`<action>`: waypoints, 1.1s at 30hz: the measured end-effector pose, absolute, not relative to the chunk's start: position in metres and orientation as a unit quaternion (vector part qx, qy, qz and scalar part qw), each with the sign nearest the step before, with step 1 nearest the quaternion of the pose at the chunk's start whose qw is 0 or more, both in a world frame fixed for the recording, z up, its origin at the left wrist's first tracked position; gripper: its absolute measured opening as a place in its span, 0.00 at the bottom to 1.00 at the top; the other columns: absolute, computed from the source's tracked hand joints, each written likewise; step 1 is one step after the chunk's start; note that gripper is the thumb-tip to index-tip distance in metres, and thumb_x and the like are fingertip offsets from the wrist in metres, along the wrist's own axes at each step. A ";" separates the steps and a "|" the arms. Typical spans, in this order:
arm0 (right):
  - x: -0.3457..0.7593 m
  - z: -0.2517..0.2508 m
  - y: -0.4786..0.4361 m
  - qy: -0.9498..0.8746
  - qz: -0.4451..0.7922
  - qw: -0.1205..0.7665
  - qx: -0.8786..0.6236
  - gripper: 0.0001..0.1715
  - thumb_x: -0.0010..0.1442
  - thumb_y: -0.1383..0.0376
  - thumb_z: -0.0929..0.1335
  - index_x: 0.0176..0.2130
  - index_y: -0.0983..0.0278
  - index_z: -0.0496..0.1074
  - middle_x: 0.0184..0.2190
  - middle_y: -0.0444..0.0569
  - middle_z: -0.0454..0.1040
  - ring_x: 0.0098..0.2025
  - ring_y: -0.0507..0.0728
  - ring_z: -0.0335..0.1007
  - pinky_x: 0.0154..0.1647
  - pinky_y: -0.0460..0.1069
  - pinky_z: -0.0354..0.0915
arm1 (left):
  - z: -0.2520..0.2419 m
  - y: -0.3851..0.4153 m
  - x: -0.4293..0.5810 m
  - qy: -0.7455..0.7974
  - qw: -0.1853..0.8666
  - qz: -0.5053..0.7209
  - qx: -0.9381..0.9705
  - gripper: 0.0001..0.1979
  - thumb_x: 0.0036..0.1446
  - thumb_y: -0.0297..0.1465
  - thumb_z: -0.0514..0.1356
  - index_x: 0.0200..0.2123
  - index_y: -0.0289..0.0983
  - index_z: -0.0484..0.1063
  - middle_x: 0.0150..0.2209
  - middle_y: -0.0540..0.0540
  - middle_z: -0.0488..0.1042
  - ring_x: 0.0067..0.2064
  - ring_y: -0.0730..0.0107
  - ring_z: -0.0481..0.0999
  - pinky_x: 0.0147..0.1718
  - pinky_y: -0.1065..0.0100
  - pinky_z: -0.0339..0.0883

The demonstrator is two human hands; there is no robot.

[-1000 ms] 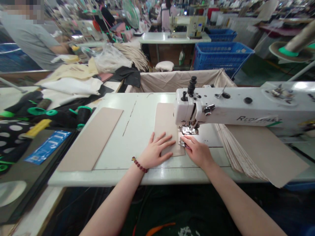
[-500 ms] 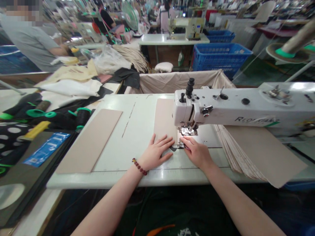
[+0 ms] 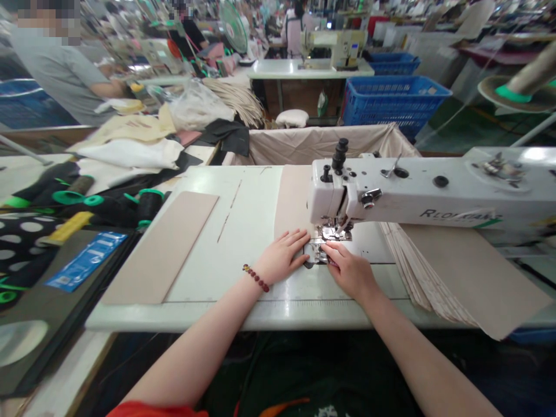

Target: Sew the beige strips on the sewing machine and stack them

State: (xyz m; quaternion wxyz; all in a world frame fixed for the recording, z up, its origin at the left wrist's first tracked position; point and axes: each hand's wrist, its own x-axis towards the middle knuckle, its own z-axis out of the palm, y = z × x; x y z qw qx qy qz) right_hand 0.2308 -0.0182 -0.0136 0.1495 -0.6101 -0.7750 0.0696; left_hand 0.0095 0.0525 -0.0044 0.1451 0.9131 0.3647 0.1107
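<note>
My left hand [image 3: 282, 255] lies flat with fingers spread on the near end of a beige fabric strip [image 3: 292, 200], just left of the needle. The strip runs away from me under the white sewing machine [image 3: 417, 191]. My right hand [image 3: 350, 269] rests in front of the presser foot [image 3: 329, 234], its fingertips pressed on the strip's edge at the metal plate. A red bead bracelet circles my left wrist.
A second beige strip [image 3: 167, 246] lies on the left of the white table [image 3: 243, 231]. A stack of beige panels [image 3: 456, 269] sits under the machine arm at right. Thread cones and dark cloth clutter the left bench. A person in grey stands at the far left; blue crates behind.
The strip has fed away from me under the presser foot. Both hands have followed it forward toward the needle, and the strip's near end now sits under my fingers.
</note>
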 end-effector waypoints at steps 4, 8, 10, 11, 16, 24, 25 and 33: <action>0.230 -0.015 -0.018 -0.774 0.070 0.153 -0.610 0.25 0.63 0.65 0.61 0.60 0.53 0.63 0.60 0.44 0.64 0.49 0.57 0.71 0.46 0.51 0.70 | -0.010 0.058 0.011 0.377 0.140 0.124 0.907 0.27 0.66 0.43 0.48 0.65 0.42 0.53 0.66 0.47 0.55 0.67 0.63 0.52 0.65 0.56 0.43; 0.231 -0.015 -0.018 -0.777 0.071 0.150 -0.608 0.25 0.64 0.65 0.61 0.59 0.53 0.63 0.60 0.43 0.64 0.49 0.57 0.70 0.45 0.50 0.70 | -0.013 0.058 0.011 0.375 0.134 0.127 0.909 0.27 0.66 0.42 0.48 0.66 0.41 0.51 0.66 0.47 0.54 0.67 0.64 0.50 0.66 0.58 0.42; 0.231 -0.015 -0.018 -0.776 0.071 0.151 -0.608 0.25 0.64 0.65 0.61 0.59 0.54 0.63 0.60 0.43 0.64 0.50 0.57 0.70 0.46 0.50 0.70 | -0.012 0.057 0.011 0.375 0.133 0.128 0.909 0.27 0.66 0.42 0.48 0.65 0.41 0.52 0.66 0.47 0.54 0.67 0.64 0.50 0.66 0.58 0.42; 0.231 -0.015 -0.018 -0.775 0.071 0.152 -0.609 0.25 0.64 0.65 0.61 0.60 0.54 0.63 0.60 0.43 0.64 0.50 0.57 0.70 0.46 0.50 0.70 | -0.012 0.057 0.011 0.374 0.133 0.128 0.909 0.27 0.66 0.42 0.48 0.65 0.41 0.52 0.66 0.47 0.54 0.67 0.64 0.50 0.66 0.57 0.41; 0.231 -0.015 -0.018 -0.775 0.069 0.155 -0.608 0.25 0.64 0.65 0.61 0.59 0.54 0.63 0.60 0.43 0.64 0.49 0.57 0.71 0.45 0.50 0.70 | -0.012 0.058 0.011 0.372 0.141 0.133 0.908 0.27 0.66 0.42 0.49 0.65 0.41 0.53 0.66 0.46 0.55 0.67 0.64 0.51 0.66 0.56 0.42; 0.231 -0.014 -0.019 -0.777 0.063 0.155 -0.607 0.26 0.63 0.66 0.61 0.59 0.54 0.63 0.59 0.43 0.64 0.49 0.57 0.71 0.43 0.50 0.70 | -0.011 0.057 0.012 0.375 0.143 0.147 0.904 0.27 0.65 0.41 0.50 0.64 0.41 0.54 0.65 0.46 0.56 0.66 0.63 0.52 0.65 0.56 0.44; 0.231 -0.014 -0.019 -0.777 0.063 0.155 -0.607 0.26 0.63 0.66 0.61 0.59 0.54 0.63 0.59 0.44 0.64 0.49 0.57 0.71 0.43 0.50 0.70 | -0.010 0.057 0.012 0.376 0.144 0.148 0.903 0.27 0.64 0.41 0.50 0.64 0.41 0.54 0.65 0.46 0.56 0.66 0.63 0.53 0.65 0.56 0.44; 0.230 -0.014 -0.019 -0.773 0.059 0.156 -0.612 0.25 0.62 0.65 0.62 0.59 0.53 0.64 0.59 0.43 0.65 0.49 0.57 0.70 0.42 0.50 0.70 | -0.012 0.056 0.011 0.393 0.130 0.159 0.896 0.27 0.63 0.41 0.52 0.64 0.42 0.56 0.65 0.45 0.56 0.67 0.60 0.51 0.65 0.54 0.43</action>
